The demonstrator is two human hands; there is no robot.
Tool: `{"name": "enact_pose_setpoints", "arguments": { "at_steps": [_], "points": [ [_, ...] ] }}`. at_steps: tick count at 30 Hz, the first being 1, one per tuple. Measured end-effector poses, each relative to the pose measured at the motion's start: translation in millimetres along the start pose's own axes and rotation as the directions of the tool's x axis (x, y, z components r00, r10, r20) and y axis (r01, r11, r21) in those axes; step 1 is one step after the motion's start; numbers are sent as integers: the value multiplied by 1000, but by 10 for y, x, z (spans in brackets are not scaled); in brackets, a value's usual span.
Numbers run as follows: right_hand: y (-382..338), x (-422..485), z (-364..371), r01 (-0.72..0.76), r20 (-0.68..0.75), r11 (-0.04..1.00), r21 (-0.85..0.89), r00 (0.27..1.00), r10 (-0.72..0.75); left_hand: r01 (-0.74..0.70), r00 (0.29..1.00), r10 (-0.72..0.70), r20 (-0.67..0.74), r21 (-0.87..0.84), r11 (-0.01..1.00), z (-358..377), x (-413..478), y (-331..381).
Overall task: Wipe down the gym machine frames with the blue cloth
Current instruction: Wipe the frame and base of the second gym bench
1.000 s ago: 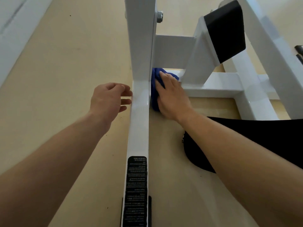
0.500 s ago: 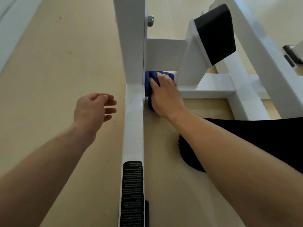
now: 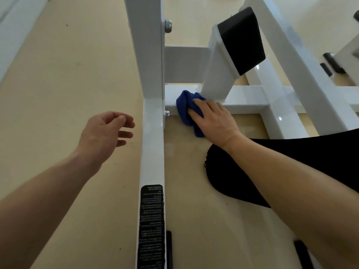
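The blue cloth [image 3: 186, 108] is pressed onto the front of the white crossbar [image 3: 245, 98] by the right hand [image 3: 215, 121], whose fingers are laid nearly straight over it; the thumb is hidden, so no real grip can be confirmed. The left hand [image 3: 105, 133] is held loosely curled above the floor [image 3: 58, 84], near the base rail [image 3: 152, 152] but apart from it, and nothing is held in it. Since the cloth appears to be only pressed and not clasped, it could be left behind or pulled out from under the fingers on a quick stroke. A bunched tail hangs below the crossbar towards the floor, so grit could be picked up there and smeared back onto the paint. The bolt [image 3: 167, 113] just beside the cloth could catch its pile if the stroke is returned to the left. The fingertips lie at the foot of the angled post [image 3: 215, 80], so they could be knocked against it and the seam there might be skipped. Compared with a second ago, the cloth has been carried to the right, out of the corner by the upright post [image 3: 144, 55] and along the crossbar, and the left hand has been drawn away from the base rail.
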State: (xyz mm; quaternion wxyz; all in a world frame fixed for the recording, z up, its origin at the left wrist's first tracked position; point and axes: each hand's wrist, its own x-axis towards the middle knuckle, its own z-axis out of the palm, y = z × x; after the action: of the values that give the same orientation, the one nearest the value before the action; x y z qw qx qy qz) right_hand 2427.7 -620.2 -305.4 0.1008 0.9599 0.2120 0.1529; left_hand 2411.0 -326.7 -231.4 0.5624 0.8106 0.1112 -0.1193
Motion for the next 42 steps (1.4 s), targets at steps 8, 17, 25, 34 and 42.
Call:
{"name": "enact_pose_setpoints", "arguments": {
  "at_steps": [8,17,25,34,42],
  "points": [
    [557,-507,-86,-547,-8,791,273,821,571,-256,965,242,105,155,954,214,-169,162],
    [682,-332,-103,-491,252,839,233,864,436,-377,925,342,165,300,876,954,-201,420],
    [1184,-289,-25,-824,369,546,151,559,742,-360,931,317,183,306,881,1009,-262,414],
    [1161,-181,-81,-641,400,732,229,748,530,-337,941,305,148,320,885,1036,-223,398],
    [613,-327,-121,-653,298,689,315,757,582,-362,931,310,193,366,858,994,-263,370]
  ]
}}
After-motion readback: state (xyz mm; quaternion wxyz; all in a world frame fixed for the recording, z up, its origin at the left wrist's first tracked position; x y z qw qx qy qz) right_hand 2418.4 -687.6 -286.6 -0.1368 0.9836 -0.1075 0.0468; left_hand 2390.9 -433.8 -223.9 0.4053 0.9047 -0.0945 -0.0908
